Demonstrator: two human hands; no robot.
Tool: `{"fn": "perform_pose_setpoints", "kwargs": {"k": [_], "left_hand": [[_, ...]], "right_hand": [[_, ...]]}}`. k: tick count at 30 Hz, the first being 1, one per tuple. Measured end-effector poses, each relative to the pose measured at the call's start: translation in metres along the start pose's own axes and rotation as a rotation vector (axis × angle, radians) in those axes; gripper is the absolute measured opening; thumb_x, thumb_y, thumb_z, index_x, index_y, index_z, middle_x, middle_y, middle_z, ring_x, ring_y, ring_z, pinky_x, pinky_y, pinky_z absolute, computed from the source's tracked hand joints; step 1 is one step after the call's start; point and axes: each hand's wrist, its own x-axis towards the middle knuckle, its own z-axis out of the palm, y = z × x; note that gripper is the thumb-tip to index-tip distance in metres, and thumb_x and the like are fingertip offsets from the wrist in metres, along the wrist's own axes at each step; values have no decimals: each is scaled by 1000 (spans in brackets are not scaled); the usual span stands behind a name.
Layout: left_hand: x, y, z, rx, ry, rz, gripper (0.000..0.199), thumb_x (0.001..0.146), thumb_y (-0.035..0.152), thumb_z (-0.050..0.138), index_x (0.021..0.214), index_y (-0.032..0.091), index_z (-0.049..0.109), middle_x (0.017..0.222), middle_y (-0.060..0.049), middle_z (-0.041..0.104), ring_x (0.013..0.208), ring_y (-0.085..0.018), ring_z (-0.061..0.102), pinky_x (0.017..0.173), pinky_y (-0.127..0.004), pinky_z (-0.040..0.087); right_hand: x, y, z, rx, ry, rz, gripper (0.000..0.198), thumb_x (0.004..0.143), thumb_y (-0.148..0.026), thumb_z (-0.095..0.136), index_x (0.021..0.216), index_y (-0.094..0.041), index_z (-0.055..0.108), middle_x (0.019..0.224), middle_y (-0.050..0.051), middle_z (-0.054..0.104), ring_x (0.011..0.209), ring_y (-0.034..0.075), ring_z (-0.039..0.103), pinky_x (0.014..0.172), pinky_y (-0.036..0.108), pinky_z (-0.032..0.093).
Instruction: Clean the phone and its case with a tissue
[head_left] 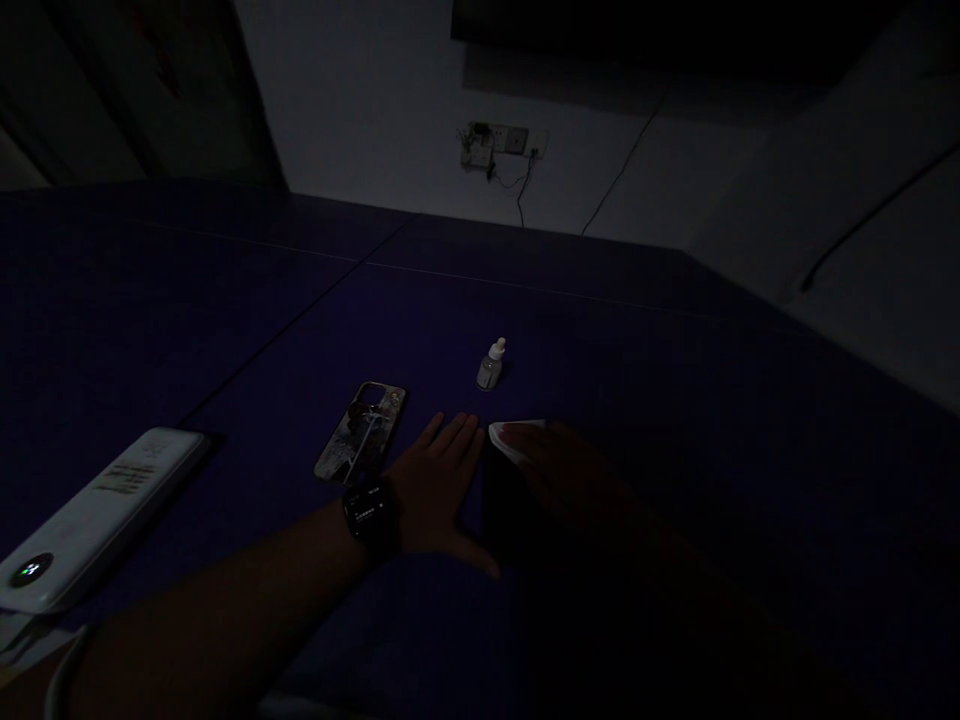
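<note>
My left hand lies flat on the dark blue surface with its fingers stretched out and the thumb apart; nothing is in it. A black smartwatch is on that wrist. Beside it, my right hand rests with its fingers over a white cloth or tissue, mostly hidden in deep shadow. Left of my left hand lies a patterned phone case with a camera cut-out. Beyond my hands a small dropper bottle with a white top stands upright.
A white power bank with a lit display lies at the left. At the back wall are sockets with plugs and cables, under a dark screen. A dark seam crosses the blue surface. The room is very dim.
</note>
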Motion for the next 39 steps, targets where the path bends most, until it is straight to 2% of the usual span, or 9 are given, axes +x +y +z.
{"fn": "perform_pose_setpoints", "kwargs": {"k": [5, 10, 12, 18, 23, 28, 31, 34, 39], "left_hand": [[1, 0, 0, -2, -4, 4, 130, 72, 100, 32, 154, -1, 29, 161, -31, 26, 153, -43, 21, 123, -55, 13], [1, 0, 0, 2, 5, -4, 131, 71, 100, 33, 154, -2, 29, 161, -31, 26, 152, -43, 22, 123, -54, 13], [1, 1, -2, -6, 1, -6, 131, 71, 100, 35, 153, -2, 30, 161, -31, 27, 152, -44, 24, 123, -54, 14], [1, 1, 1, -26, 11, -6, 132, 71, 101, 32, 153, -2, 30, 162, -31, 25, 153, -43, 22, 124, -55, 12], [0, 0, 3, -19, 19, -1, 132, 71, 101, 33, 154, -1, 28, 162, -31, 26, 153, -43, 22, 124, -55, 13], [0, 0, 1, -27, 12, -2, 132, 71, 101, 33, 155, -1, 28, 162, -30, 24, 153, -42, 20, 124, -54, 11], [1, 0, 0, -27, 3, -9, 133, 71, 101, 33, 154, -3, 28, 162, -31, 23, 153, -43, 20, 124, -54, 12], [1, 1, -1, -32, 3, -7, 134, 71, 101, 32, 154, -4, 29, 162, -32, 24, 153, -44, 21, 124, -54, 13], [0, 1, 0, -12, 25, 3, 131, 70, 101, 34, 153, -1, 31, 161, -31, 26, 152, -44, 22, 123, -56, 15]], "right_hand": [[-4, 0, -1, 37, -23, -100, 44, 98, -18, 43, 139, -21, 60, 139, 8, 65, 124, 25, 62, 109, 50, 46], [-2, 3, -4, -19, -11, 13, 44, 100, -19, 41, 140, -21, 60, 140, 9, 64, 119, 26, 63, 104, 50, 49], [0, 0, -2, -32, -18, 15, 46, 99, -19, 41, 142, -19, 58, 142, 10, 62, 117, 28, 63, 102, 50, 50], [-7, 2, -4, 60, -34, -131, 46, 95, -14, 45, 137, -23, 62, 135, 7, 68, 115, 25, 64, 102, 48, 49], [-5, 6, 1, -16, 3, -1, 46, 98, -14, 40, 140, -18, 60, 139, 11, 65, 119, 27, 62, 103, 50, 47], [-5, 2, -1, 57, -86, -118, 49, 95, -14, 44, 141, -21, 59, 141, 9, 63, 116, 25, 62, 101, 47, 48], [-6, 2, -5, 52, -49, -65, 47, 93, -14, 45, 136, -21, 64, 135, 8, 68, 114, 25, 63, 101, 48, 48], [-3, -1, -4, 2, -9, 21, 48, 95, -14, 41, 138, -17, 61, 140, 12, 64, 111, 27, 63, 99, 50, 48], [-2, -3, -2, 53, -71, -66, 54, 93, -13, 46, 144, -24, 57, 142, 7, 63, 111, 26, 62, 98, 48, 49]]}}
